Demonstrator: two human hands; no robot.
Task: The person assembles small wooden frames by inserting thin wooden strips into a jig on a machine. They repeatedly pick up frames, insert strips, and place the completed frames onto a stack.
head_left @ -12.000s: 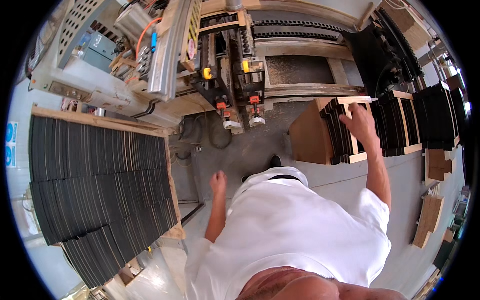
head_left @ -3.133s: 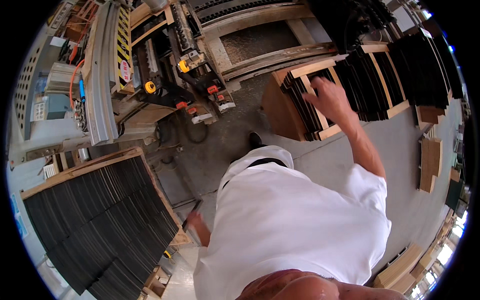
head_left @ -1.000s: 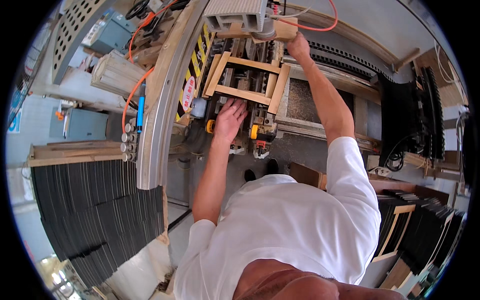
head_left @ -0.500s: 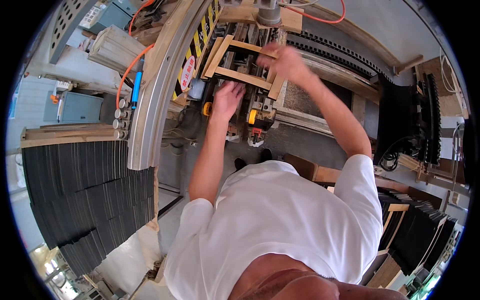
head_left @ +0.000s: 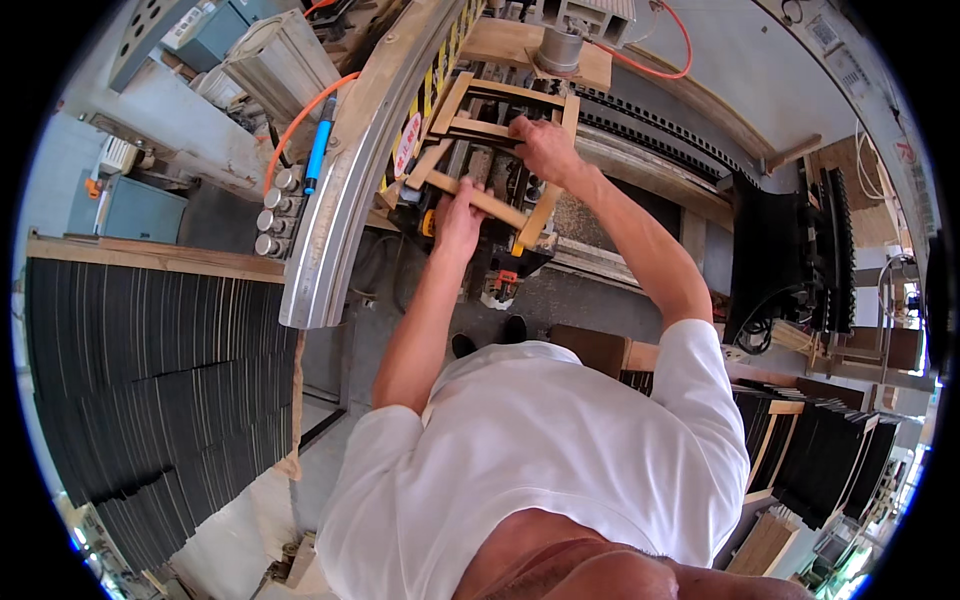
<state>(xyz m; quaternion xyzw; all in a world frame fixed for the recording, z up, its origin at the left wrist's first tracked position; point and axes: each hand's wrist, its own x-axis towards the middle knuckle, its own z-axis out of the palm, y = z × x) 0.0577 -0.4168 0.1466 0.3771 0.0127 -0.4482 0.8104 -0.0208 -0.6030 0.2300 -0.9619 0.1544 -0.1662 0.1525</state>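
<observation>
Two pale wooden frames with dark inner edges lie over the machine bed in front of me. My left hand (head_left: 459,220) is closed around the front rail of the nearer wooden frame (head_left: 497,207), which sits at a slant. My right hand (head_left: 550,152) is closed, its curled fingers on the front rail of the farther wooden frame (head_left: 453,103). My right hand hides part of both frames. Below them are the machine's metal rails and clamps, with a red part (head_left: 506,280) at the near end.
A metal beam (head_left: 330,225) with a striped warning strip runs along the left, a blue marker (head_left: 319,150) lying on it. A round press head (head_left: 558,50) hangs beyond the frames. Stacked black panels (head_left: 160,370) stand at left, more black pieces (head_left: 820,455) at right.
My left hand has taken hold of the nearer frame's front rail. That frame has come toward me, apart from the farther one. My right hand has shifted slightly and closed on the farther rail.
</observation>
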